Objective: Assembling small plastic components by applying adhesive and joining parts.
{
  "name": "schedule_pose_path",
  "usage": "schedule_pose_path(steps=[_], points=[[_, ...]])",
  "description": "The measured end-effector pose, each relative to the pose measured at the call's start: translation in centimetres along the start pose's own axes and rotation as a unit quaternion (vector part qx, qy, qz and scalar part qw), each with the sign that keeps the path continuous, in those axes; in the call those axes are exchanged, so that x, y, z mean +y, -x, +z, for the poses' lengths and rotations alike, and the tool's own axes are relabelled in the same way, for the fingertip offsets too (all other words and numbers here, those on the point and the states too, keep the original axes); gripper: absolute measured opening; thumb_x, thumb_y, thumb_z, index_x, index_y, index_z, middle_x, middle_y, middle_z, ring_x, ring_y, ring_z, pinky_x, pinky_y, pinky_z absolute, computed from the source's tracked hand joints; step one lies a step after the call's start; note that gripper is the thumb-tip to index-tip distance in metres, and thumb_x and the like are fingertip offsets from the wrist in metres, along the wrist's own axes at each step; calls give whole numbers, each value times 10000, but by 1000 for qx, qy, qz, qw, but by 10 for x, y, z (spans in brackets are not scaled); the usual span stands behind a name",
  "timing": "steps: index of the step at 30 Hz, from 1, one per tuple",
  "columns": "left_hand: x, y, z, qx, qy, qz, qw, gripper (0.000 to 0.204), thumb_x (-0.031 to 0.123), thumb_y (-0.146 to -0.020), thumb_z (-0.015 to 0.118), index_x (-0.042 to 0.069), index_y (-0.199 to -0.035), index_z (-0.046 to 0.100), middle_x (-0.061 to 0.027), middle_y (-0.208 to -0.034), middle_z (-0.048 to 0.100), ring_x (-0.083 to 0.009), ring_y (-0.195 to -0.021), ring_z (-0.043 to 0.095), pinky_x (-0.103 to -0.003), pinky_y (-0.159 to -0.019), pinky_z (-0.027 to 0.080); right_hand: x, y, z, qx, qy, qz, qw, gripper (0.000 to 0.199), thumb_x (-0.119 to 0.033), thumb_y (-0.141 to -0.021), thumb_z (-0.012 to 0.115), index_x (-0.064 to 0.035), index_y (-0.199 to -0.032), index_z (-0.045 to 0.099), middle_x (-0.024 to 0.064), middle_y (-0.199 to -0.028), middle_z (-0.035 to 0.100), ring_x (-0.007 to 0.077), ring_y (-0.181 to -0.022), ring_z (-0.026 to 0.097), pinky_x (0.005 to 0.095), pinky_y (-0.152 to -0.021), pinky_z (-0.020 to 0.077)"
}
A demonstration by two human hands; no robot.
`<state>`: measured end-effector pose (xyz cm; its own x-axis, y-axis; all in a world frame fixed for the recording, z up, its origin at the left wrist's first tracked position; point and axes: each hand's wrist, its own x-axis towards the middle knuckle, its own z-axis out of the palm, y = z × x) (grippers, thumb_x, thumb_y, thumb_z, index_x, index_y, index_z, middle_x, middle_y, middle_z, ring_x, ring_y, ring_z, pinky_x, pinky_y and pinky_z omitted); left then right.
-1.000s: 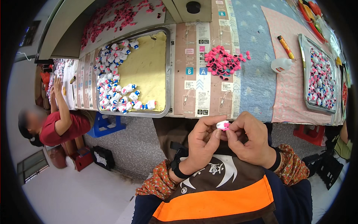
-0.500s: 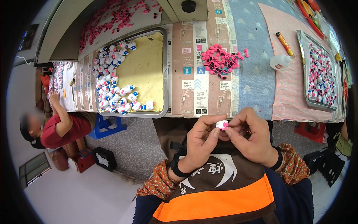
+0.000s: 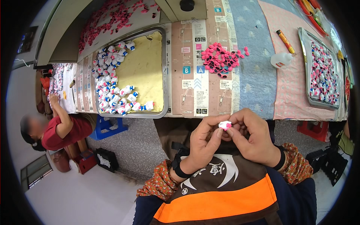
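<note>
Just in front of the table's edge, a small white figurine piece [image 3: 225, 125] with a pink part on its lower right is pinched between my two hands. My left hand [image 3: 204, 139] grips it from the left with thumb and forefinger. From the right, the thumb and fingertips of my right hand [image 3: 254, 139] close on its pink side. Fingers hide part of the piece. Beyond my hands lies a pile of small pink pieces [image 3: 221, 60] with dark faces. To the left, white-and-blue figurines [image 3: 112, 99] lie in a metal tray [image 3: 164, 71] lined with yellow.
On the right are a white squeeze bottle [image 3: 282, 59], a yellow tube [image 3: 285, 41] and another tray [image 3: 306, 78] of small figurines. More pink pieces [image 3: 108, 22] lie under a box-like housing [image 3: 60, 33]. A person in red [image 3: 60, 129] works at far left, near a blue stool [image 3: 107, 128].
Both hands keep their pinch on the figurine piece, which has tilted slightly. The whole view has shifted a little. The piles and trays look the same.
</note>
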<state>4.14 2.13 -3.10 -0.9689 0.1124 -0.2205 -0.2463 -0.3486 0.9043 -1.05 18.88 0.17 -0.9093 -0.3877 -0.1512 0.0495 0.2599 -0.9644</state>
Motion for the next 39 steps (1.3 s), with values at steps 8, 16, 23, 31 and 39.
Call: schedule_pose_path(steps=[8, 16, 23, 31, 39], points=[[-5, -2, -1, 24, 70, -65, 995, 310, 39, -1030, 453, -16, -1331, 503, -96, -1129, 630, -111, -984, 635, -264, -840, 551, -1, -3, -1, -9, 46, 10, 999, 196, -18, -825, 696, -25, -970, 565, 61, -736, 542, 136, -546, 538, 268, -517, 462], [-7, -3, -3, 25, 162, -121, 979, 240, 67, -1033, 466, 13, -1265, 428, -139, -1128, 627, -144, -951, 652, -286, -782, 586, -2, -5, -5, -25, 84, -26, 996, 218, -40, -818, 674, -19, -1007, 567, 110, -829, 562, 225, -668, 593, 337, -613, 478], [-9, -3, -2, 8, 133, -92, 987, 235, 7, -1010, 473, 10, -1240, 422, -134, -1143, 599, -143, -979, 640, -282, -790, 584, 3, -5, -5, -15, 71, -27, 997, 186, -40, -803, 667, -21, -961, 570, 103, -767, 545, 211, -613, 562, 332, -567, 454], [-13, -1, -3, -3, 114, -70, 991, 217, 9, -971, 539, 2, -1173, 460, -128, -1126, 621, -141, -993, 643, -254, -813, 560, 5, -4, -6, -29, 15, 38, 999, 152, -47, -782, 679, -40, -827, 534, 26, -601, 455, 97, -495, 435, 292, -465, 353], [-13, 0, -4, -2, 109, -59, 992, 194, -58, -943, 519, 32, -1108, 472, -98, -1119, 629, -104, -973, 622, -256, -829, 531, 8, -3, -4, -26, -34, 66, 997, 181, -58, -770, 704, -44, -773, 523, -7, -565, 442, 42, -491, 380, 260, -451, 298]])
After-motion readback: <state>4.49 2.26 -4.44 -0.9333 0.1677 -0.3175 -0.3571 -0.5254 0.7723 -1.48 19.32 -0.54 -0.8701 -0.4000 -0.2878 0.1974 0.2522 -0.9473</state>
